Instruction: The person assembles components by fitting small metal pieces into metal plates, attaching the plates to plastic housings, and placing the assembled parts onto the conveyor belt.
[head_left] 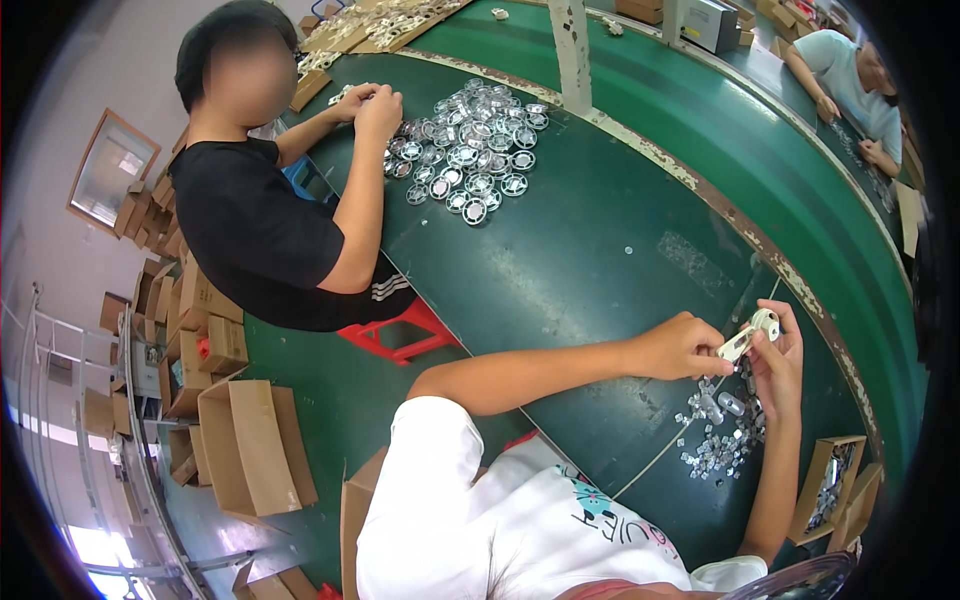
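Both my hands hold a cream-white plastic part (737, 345), long and narrow with a rounded end, above the green tabletop. My left hand (683, 347) is closed, its thumb and fingertips pinching the near, narrow end. My right hand (779, 362) wraps round the rounded end, thumb in front and fingers behind. Just below the hands lies a loose pile of small shiny silver parts (715, 450). Among them are larger clear or silver oblong pieces (730, 403), partly hidden by my right hand and wrist.
A cardboard box (828, 490) of small parts stands right of my right forearm. Clear round discs (470, 150) are heaped farther up the green table (560, 270). A co-worker in black (260, 220) works at the left; another person (850, 90) sits across the green belt (690, 110).
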